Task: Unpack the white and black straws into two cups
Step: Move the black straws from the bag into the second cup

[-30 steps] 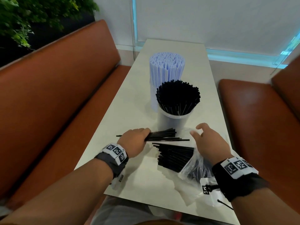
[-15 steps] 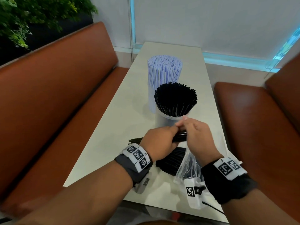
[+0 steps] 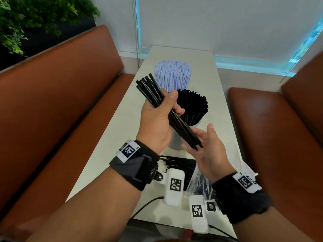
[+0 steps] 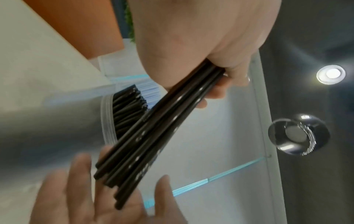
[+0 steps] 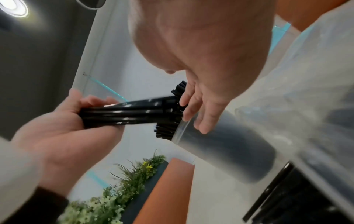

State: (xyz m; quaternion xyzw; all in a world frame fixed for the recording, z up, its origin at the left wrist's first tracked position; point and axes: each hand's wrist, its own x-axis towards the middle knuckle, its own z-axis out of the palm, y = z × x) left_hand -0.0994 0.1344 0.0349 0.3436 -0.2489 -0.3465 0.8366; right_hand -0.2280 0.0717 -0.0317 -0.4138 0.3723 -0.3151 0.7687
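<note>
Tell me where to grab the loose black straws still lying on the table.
Judging by how they lie, take the loose black straws around their middle, from above, fingers across the bundle. They lie flat, roughly parallel, their right ends under the plastic bag, so draw them out leftward.

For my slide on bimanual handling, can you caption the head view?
Left hand grips a bundle of black straws, squaring its ends against the open right hand before the black-straw cup.

On the table point(image 3: 108, 137) one cup of straws point(image 3: 191, 109) stands before another cup of straws point(image 3: 172, 77), nearer lie loose straws point(image 3: 181, 165) — a bag point(image 3: 199, 182) right of them — benches on both sides.
</note>
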